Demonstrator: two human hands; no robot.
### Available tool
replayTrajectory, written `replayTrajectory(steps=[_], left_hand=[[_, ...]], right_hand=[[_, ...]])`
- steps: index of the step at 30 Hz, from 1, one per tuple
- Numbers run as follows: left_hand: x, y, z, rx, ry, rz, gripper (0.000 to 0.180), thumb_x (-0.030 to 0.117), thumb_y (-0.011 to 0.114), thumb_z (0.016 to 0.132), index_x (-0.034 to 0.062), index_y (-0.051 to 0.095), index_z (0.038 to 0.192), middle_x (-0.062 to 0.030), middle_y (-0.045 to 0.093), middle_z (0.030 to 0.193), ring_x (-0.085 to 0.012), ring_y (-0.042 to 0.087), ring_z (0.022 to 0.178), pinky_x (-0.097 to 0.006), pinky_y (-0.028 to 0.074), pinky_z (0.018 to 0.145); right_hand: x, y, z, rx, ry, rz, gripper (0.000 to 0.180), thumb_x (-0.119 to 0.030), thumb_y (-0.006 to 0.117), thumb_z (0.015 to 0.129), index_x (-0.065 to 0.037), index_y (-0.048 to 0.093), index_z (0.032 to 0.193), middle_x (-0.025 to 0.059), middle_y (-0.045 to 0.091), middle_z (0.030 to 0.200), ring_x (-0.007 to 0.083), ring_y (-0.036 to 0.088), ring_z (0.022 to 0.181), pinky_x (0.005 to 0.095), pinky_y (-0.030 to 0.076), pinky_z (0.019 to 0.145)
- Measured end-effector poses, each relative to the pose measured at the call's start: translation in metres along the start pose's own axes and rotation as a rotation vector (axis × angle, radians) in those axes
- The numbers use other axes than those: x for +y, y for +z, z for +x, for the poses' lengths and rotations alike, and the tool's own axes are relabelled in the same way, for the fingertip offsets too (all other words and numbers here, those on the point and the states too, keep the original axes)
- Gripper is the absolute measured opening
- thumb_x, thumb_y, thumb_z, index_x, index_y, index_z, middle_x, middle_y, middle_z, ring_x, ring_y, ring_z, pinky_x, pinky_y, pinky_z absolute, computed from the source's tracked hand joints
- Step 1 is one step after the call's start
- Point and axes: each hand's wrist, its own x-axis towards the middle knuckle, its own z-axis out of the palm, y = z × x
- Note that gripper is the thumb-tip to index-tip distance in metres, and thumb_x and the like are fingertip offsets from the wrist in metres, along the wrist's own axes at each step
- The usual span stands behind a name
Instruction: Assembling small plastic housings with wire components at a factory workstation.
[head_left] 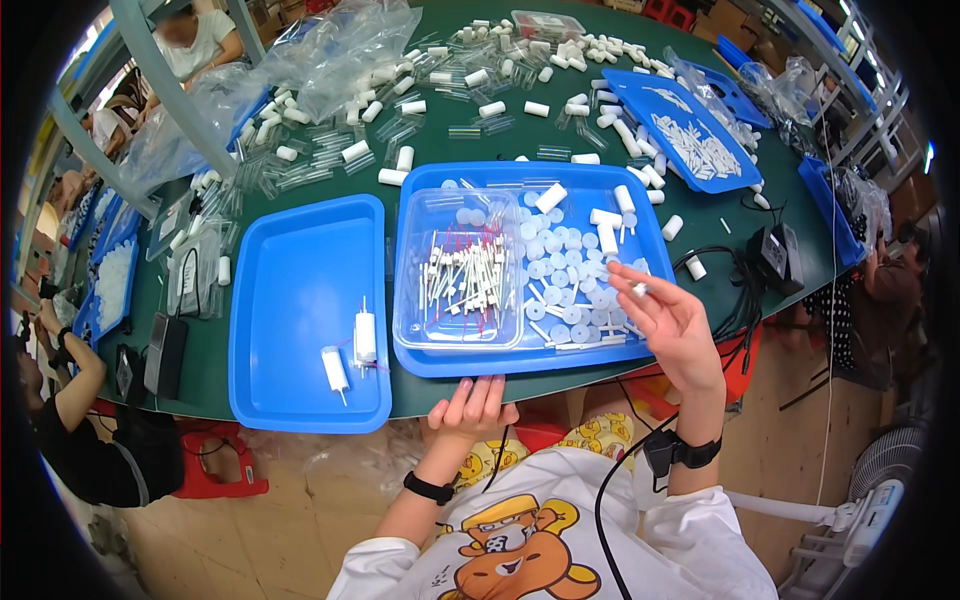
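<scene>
My right hand [672,330] is above the right end of a blue tray [440,366], its fingertips pinching a small white plastic piece [638,289]. Beneath it lie translucent round discs [572,262], short white tubes and several white cylinders [607,238]. At the tray's front rim rests my left hand [470,405], holding nothing, fingers stretched toward the rim and thumb apart. Inside that tray, a clear plastic box [408,300] contains a heap of thin white rods with red wires [468,275]. Two white cylinders with rods through them [364,338] lie in the left blue tray [290,410].
White cylinders and clear tubes [465,131] are strewn across the green table [520,90]. A blue tray of small white parts [690,150] stands at the far right. Black cables and a power adapter [776,260] are beside the right edge. Other people work at the left.
</scene>
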Motion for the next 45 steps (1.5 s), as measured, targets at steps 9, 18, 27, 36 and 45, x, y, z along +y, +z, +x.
replayTrajectory(steps=[9, 18, 27, 36, 45], left_hand=[[-0.003, -0.001, 0.002, -0.013, 0.034, -0.002, 0.037, 0.042, 0.031, 0.087, 0.0186, 0.058, 0.097, 0.005, 0.057, 0.099, -0.013, 0.044, 0.099, -0.034, 0.022, 0.092], [-0.001, 0.002, 0.0, 0.012, 0.002, 0.012, 0.034, 0.039, 0.03, 0.087, 0.0238, 0.059, 0.097, 0.0096, 0.057, 0.098, -0.0096, 0.044, 0.099, -0.033, 0.022, 0.095], [-0.002, 0.003, 0.001, 0.024, 0.034, -0.003, 0.037, 0.041, 0.031, 0.086, 0.0187, 0.058, 0.097, 0.0062, 0.058, 0.098, -0.0128, 0.044, 0.099, -0.033, 0.023, 0.09], [-0.002, -0.003, 0.003, -0.03, 0.018, -0.019, 0.037, 0.041, 0.034, 0.086, 0.0174, 0.059, 0.098, 0.0059, 0.058, 0.098, -0.0128, 0.044, 0.099, -0.033, 0.023, 0.091], [0.002, -0.036, 0.033, -0.246, -0.133, -0.15, 0.03, 0.033, 0.049, 0.079, 0.0145, 0.061, 0.099, 0.0033, 0.059, 0.094, -0.0143, 0.048, 0.091, -0.033, 0.027, 0.088]], right_hand=[[0.017, -0.023, 0.016, 0.308, 0.095, -0.124, 0.018, -0.012, 0.051, 0.09, 0.005, 0.058, 0.092, 0.0159, 0.061, 0.1, 0.0135, 0.058, 0.086, 0.0246, 0.047, 0.076], [0.039, -0.027, 0.043, 0.261, -0.131, -0.854, 0.022, -0.019, 0.052, 0.089, 0.003, 0.055, 0.092, 0.0116, 0.062, 0.095, 0.0193, 0.057, 0.08, 0.0289, 0.044, 0.071], [0.032, -0.014, 0.045, 0.232, -0.113, -1.015, 0.019, -0.015, 0.052, 0.088, 0.003, 0.055, 0.092, 0.0147, 0.062, 0.09, 0.0232, 0.059, 0.08, 0.0299, 0.044, 0.07], [0.01, 0.009, 0.017, 0.178, -0.1, -0.555, 0.018, -0.014, 0.048, 0.092, 0.002, 0.055, 0.085, 0.012, 0.063, 0.102, 0.0159, 0.057, 0.092, 0.0297, 0.043, 0.082], [0.008, 0.033, -0.021, 0.051, 0.027, -0.12, 0.02, -0.012, 0.042, 0.093, 0.004, 0.054, 0.088, 0.0192, 0.059, 0.105, 0.0203, 0.057, 0.097, 0.0343, 0.045, 0.087]])
